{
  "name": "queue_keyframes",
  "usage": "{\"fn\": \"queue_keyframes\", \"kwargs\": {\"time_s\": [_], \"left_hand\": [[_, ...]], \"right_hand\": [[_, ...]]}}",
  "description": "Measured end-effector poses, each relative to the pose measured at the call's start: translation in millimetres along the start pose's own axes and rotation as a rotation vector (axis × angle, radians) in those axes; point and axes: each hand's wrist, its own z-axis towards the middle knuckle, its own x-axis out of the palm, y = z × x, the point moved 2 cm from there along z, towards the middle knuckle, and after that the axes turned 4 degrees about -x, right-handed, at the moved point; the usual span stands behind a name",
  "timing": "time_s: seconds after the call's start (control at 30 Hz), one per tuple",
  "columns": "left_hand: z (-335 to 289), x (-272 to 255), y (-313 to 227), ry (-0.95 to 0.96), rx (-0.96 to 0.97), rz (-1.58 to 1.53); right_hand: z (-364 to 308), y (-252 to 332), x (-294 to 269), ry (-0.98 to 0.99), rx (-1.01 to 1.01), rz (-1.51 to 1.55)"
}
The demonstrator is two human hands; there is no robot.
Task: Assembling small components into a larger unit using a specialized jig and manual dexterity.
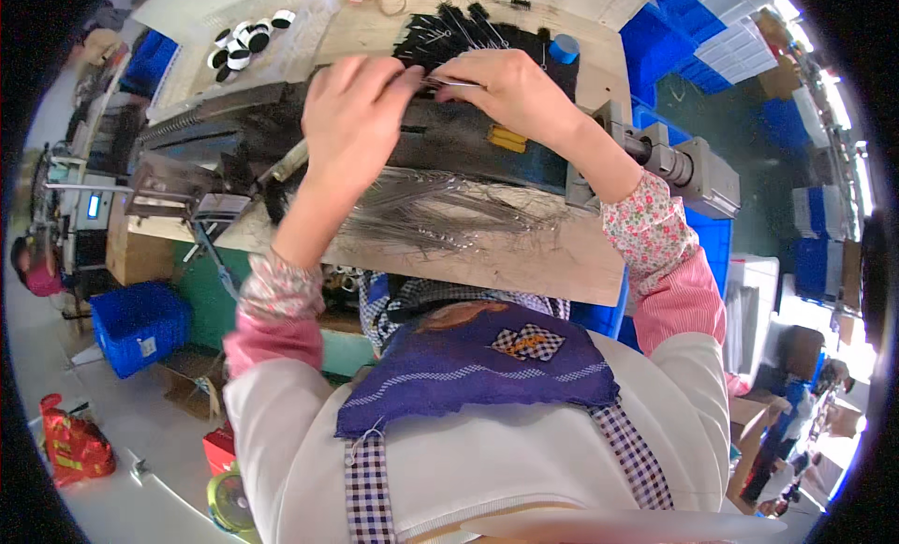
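At 8 to 9 o'clock, a blue rectangular plastic bin (140, 329) sits on the floor. Between 10 and 11, short black-and-white cylindrical caps (248, 43) lie clustered. At 11 o'clock, the left hand (354, 113) reaches in, fingers bent inward; whether they grip anything I cannot tell. Just before 12, loose thin silver metal wires (412, 207) spread over the pale wooden tabletop (590, 268). Toward 12, black bristled brushes with wire stems (454, 34) are heaped beyond a fine metal wire piece (459, 83), pinched between thumb and fingers of the right hand (515, 85). Near 1 o'clock are a yellow block (507, 139) and, farther out, a blue round cap (564, 49).
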Motion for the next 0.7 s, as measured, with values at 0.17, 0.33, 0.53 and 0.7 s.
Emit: {"fn": "queue_keyframes", "kwargs": {"time_s": [0.17, 0.33, 0.53, 0.7], "left_hand": [[-79.8, 5.0, -51.5, 0.138, -1.24, -1.14], [-77.6, 5.4, 6.6, -0.166, -1.475, -3.036], [-33.4, -12.1, -9.9, 0.042, -1.462, -2.918], [-109.0, 46.6, -35.6, 0.222, -1.179, -1.067]], "right_hand": [[5.0, -16.4, 28.2, 0.011, 0.145, 0.011], [7.0, -13.0, 31.9, 0.101, 0.235, 0.029], [2.8, -13.5, 35.6, 0.05, 0.213, -0.036], [11.3, -6.2, 39.4, 0.049, 0.15, -0.075]]}}
